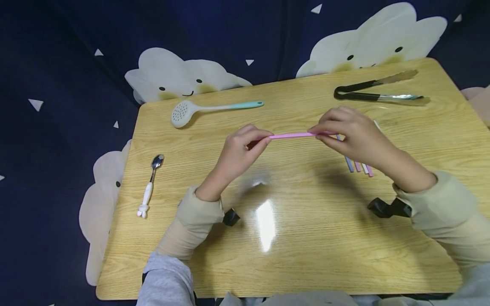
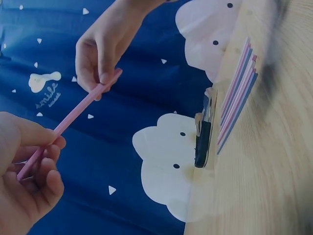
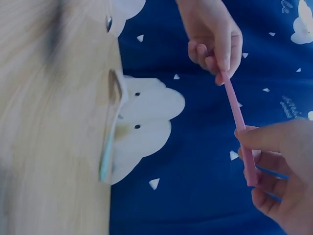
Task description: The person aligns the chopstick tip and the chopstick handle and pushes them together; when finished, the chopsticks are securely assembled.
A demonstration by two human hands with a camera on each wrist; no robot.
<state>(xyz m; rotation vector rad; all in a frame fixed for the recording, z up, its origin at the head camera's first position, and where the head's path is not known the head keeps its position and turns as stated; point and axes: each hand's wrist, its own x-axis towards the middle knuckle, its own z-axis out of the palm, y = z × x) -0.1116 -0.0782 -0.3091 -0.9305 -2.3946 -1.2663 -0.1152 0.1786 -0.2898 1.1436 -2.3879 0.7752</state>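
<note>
A slim pink stick (image 1: 292,135), straw-like, stretches between both hands above the table. My left hand (image 1: 241,148) pinches one end between thumb and fingertips. Toward the other end, my right hand (image 1: 356,131) grips it with thumb and fingers, and a short length of pink runs past them. The left wrist view shows the stick slanting up from my left hand (image 2: 29,166) to the right one. Several similar sticks (image 2: 238,98) in blue, pink and white lie side by side on the table, partly hidden behind my right hand in the head view.
Black-handled metal tongs (image 1: 360,96) lie at the back right of the wooden table (image 1: 306,255). A perforated skimmer (image 1: 183,114) with a turquoise handle end is at the back left. Near the left edge lies a spoon (image 1: 147,193) with a white handle. Behind hangs a dark blue curtain (image 1: 214,29).
</note>
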